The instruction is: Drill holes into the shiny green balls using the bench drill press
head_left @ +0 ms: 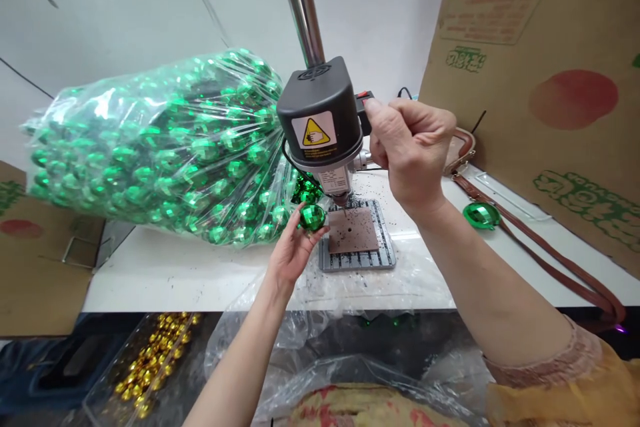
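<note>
Between the fingers of my left hand point(294, 247) is a shiny green faceted ball point(313, 216), held just left of the drill bit. My right hand point(413, 147) is closed at the right side of a small bench drill press point(320, 110), its thumb by the red switch point(363, 95); what the fingers grip is hidden. Under the bit, a brown square board point(357, 233) with a dark hole lies on the slotted metal base point(385, 257). Dark shavings are scattered around it.
A large clear bag of green balls point(150, 147) leans at the left. Another green ball point(481, 215) lies at the right beside a brown strap point(555, 260). Cardboard boxes point(540, 167) flank the white table point(150, 273). Below sits a clear bin of gold balls point(160, 360).
</note>
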`<state>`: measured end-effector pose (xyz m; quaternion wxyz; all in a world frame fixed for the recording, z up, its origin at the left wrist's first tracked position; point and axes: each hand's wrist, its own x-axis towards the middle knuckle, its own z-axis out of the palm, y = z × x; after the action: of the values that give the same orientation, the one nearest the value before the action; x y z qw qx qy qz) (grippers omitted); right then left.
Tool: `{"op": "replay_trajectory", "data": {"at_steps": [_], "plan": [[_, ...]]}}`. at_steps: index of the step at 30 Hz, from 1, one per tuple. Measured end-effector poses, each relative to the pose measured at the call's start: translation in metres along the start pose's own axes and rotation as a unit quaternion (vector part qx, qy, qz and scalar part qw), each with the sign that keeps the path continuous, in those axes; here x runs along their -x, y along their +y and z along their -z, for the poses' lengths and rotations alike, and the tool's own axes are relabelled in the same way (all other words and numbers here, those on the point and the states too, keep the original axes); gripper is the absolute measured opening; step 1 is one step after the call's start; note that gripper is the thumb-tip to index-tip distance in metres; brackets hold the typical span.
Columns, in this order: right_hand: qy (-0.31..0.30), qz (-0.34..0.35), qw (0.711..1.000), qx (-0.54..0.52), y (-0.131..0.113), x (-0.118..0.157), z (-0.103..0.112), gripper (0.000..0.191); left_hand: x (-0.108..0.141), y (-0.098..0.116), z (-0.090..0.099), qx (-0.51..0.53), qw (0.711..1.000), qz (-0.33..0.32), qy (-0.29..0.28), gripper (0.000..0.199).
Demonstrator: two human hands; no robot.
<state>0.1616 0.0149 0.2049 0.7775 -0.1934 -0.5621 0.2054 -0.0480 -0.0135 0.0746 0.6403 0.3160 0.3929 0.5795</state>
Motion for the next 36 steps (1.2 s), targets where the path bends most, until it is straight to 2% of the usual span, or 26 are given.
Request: {"op": "replay_trajectory", "data": {"at_steps": [3, 6, 11, 16, 30, 36], "plan": [[-0.005, 0.007, 1.000, 0.002, 0.002, 0.000, 0.000, 0.054, -0.001, -0.008, -0.001, 0.015, 1.000, 0.021, 0.006, 0.039], [0.001, 0.007, 1.000, -0.001, 0.002, 0.001, 0.000, 0.055, -0.002, -0.016, 0.000, -0.023, 1.000, 0.013, 0.003, 0.044], [-0.006, 0.002, 1.000, -0.008, 0.002, 0.000, 0.000, 0.053, -0.008, -0.031, 0.003, -0.120, 0.991, -0.050, 0.042, 0.057], [-0.006, 0.001, 1.000, -0.002, 0.002, 0.001, -0.001, 0.052, -0.019, -0.039, 0.005, -0.196, 0.977, -0.086, 0.023, 0.060], [0.003, -0.008, 1.000, 0.001, -0.002, 0.001, -0.003, 0.062, -0.026, -0.049, 0.001, -0.267, 0.956, -0.114, -0.044, 0.049], [0.006, -0.006, 1.000, 0.000, -0.003, 0.001, -0.003, 0.058, -0.023, -0.049, -0.003, -0.333, 0.932, -0.135, -0.040, 0.044]]}}
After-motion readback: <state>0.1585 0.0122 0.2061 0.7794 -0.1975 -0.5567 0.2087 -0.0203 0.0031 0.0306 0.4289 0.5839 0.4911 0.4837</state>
